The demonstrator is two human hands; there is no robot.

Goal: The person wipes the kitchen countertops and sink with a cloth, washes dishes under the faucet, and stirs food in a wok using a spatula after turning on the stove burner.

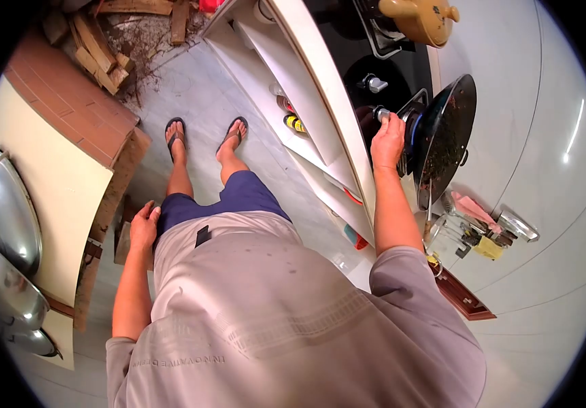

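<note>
My right hand (388, 141) has its fingers pinched on a silver stove knob (382, 113) at the front of the black gas stove (354, 68). A second knob (374, 83) sits beyond it, untouched. Just past my right hand, a blue flame (413, 128) shows under a dark wok (450, 129). Dark green, leafy-looking bits (446, 146) lie in the wok; what they are I cannot make out. My left hand (144, 226) hangs beside my blue shorts (245, 197), fingers loosely bent and holding nothing.
A yellow-brown pot (421, 20) stands on the far burner. Behind the wok are a glass jar (448, 238) and a utensil holder (517, 224). Open shelves (306, 102) run below the stove. Firewood (95, 51) lies on the floor; metal lids and basins (7, 211) are at left.
</note>
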